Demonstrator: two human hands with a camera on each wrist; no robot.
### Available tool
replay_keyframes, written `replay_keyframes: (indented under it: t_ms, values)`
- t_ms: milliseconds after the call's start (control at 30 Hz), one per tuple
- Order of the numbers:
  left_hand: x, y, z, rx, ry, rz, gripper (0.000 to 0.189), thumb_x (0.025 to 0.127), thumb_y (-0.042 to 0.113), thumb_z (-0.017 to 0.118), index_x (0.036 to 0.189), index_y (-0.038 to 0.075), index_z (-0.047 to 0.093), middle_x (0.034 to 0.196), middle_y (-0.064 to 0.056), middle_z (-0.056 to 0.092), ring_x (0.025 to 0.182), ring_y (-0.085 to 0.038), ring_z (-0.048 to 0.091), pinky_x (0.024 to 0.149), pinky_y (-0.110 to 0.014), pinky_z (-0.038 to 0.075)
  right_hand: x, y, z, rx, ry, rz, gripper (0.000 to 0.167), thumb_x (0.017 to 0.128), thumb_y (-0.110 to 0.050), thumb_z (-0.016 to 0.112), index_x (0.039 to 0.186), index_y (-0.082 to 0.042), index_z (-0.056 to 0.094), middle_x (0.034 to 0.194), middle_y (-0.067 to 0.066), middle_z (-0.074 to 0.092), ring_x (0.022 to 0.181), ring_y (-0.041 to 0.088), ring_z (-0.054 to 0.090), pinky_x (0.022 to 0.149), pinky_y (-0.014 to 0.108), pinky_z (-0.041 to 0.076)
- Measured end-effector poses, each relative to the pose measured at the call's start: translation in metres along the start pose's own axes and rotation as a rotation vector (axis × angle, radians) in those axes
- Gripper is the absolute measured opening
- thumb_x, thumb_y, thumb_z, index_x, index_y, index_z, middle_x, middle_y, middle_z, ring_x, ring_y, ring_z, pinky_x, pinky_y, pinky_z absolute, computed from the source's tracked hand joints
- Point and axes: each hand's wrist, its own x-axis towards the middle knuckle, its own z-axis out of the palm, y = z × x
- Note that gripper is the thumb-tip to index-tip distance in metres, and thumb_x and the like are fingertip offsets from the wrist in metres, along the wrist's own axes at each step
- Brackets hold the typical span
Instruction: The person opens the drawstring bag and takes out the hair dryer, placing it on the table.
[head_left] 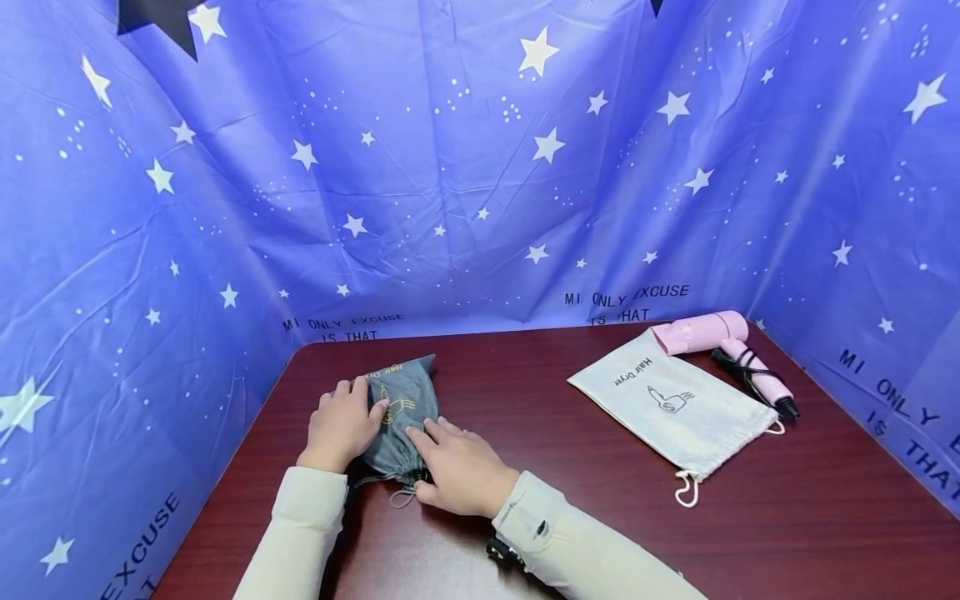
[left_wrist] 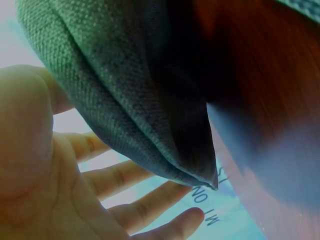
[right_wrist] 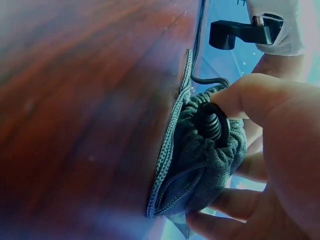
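Observation:
A grey drawstring bag [head_left: 405, 408] printed with a gold "Hair Dryer" emblem lies bulging on the left of the table. My left hand [head_left: 341, 425] rests against its left side, thumb on the printed face; in the left wrist view the fingers [left_wrist: 142, 205] are spread and nearly straight beside the cloth. At the gathered mouth, my right hand [head_left: 465, 467] holds the bag between thumb and fingers. A black ribbed cord end [right_wrist: 212, 122] sticks out of the mouth under the right thumb. Grey drawstrings [right_wrist: 167, 155] trail from it. The bag's other contents are hidden.
On the right lies a flat white drawstring bag [head_left: 675, 400] with a hair dryer print. A pink hair dryer [head_left: 705, 332] with a black cord wrapped round its handle sits beside it, by the table's far right corner. Blue starry cloth [head_left: 450, 167] walls the table.

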Motion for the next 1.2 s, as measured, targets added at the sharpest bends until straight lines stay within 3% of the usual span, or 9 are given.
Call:
replay_keyframes:
  t_ms: [767, 1200]
  values:
    - [0.000, 0.009, 0.007, -0.019, 0.014, 0.034, 0.059, 0.103, 0.041, 0.060, 0.145, 0.000, 0.050, 0.138, -0.028, 0.057, 0.117, -0.055, 0.056, 0.089, -0.068, 0.051, -0.014, 0.011, -0.003, -0.001, 0.006, 0.003, 0.074, 0.095, -0.049, 0.062, 0.159, -0.018, 0.041, 0.157, 0.015, 0.049, 0.147, 0.033, 0.046, 0.111, 0.055, 0.046]
    - [0.002, 0.013, 0.012, -0.046, 0.001, 0.060, 0.062, 0.105, 0.045, 0.055, 0.149, 0.003, 0.049, 0.143, -0.027, 0.054, 0.124, -0.055, 0.053, 0.097, -0.067, 0.048, -0.021, 0.017, -0.009, -0.021, 0.006, -0.005, 0.073, 0.096, -0.050, 0.062, 0.158, -0.017, 0.042, 0.156, 0.015, 0.051, 0.146, 0.033, 0.047, 0.110, 0.056, 0.046]
